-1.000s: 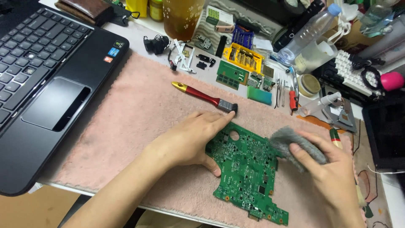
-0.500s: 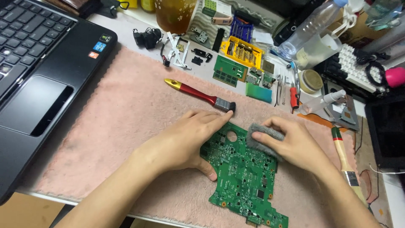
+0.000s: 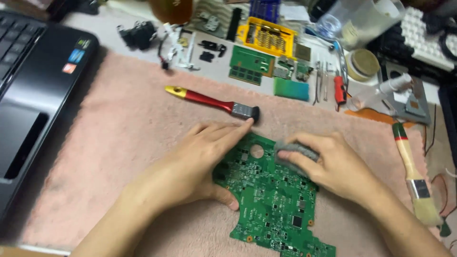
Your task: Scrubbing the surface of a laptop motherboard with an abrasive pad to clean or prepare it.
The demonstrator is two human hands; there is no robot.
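Observation:
A green circuit board (image 3: 271, 200) lies flat on a pink towel (image 3: 124, 143). My left hand (image 3: 200, 162) rests on the board's left edge, fingers stretched along its top and thumb pressed at its side. My right hand (image 3: 328, 162) presses a small grey cloth (image 3: 295, 153) onto the board's upper right part, next to a round hole. A brush with a red handle and yellow tip (image 3: 214, 103) lies on the towel just beyond my left fingertips.
A black laptop (image 3: 33, 95) sits at the left. A second brush with a pale wooden handle (image 3: 414, 176) lies at the right. Beyond the towel are green memory boards (image 3: 250, 64), a yellow bit case (image 3: 269, 35), small parts, tape, and a plastic bottle (image 3: 357, 19).
My right hand brought the grey cloth from off the board's right side onto its upper part. The left hand stayed holding the board. The view moved closer.

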